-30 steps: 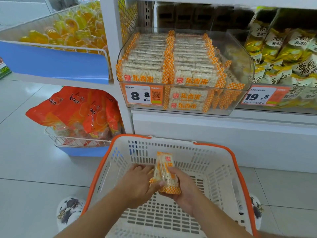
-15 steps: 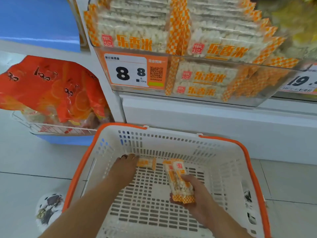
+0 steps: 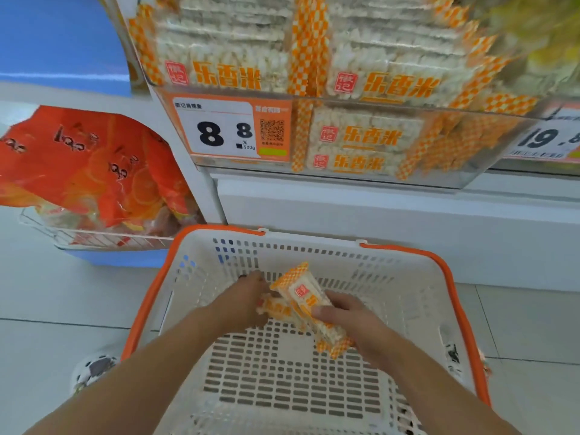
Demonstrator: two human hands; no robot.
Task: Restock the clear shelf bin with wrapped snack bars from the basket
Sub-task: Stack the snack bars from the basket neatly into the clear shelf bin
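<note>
Right hand: we see our right hand (image 3: 348,321) inside the basket, thumb curled over a small bunch of wrapped snack bars (image 3: 309,304), which it grips at their middle.
Held bars: they tilt from upper left to lower right, checkered orange ends sticking out past both sides of the hand; they look lifted a little off the basket floor, though we cannot be sure of the gap from this angle.
Left hand: our left hand (image 3: 248,301) reaches down beside them, fingers curled round another bar (image 3: 276,309) that lies low, just under the held bunch. Most of the fingers are hidden behind the hand, so we judge the pinch mainly from how the wrapper sits against them.
Basket: the white slotted basket (image 3: 408,277) with orange handles stands on the tiled floor, right against the base of the white shelf unit (image 3: 376,221).
Clear bin: the clear shelf bin (image 3: 470,171) sits above the basket, packed with rows of the same orange-and-white bars, well apart from our hands.
Price tags: a tag reading 8.8 (image 3: 226,130) is fixed to the bin's front at left; a second tag (image 3: 546,139) shows at the right edge, partly cut off.
Left side: red-orange snack bags (image 3: 88,164) heap in a wire rack (image 3: 94,240) beside the shelf.
</note>
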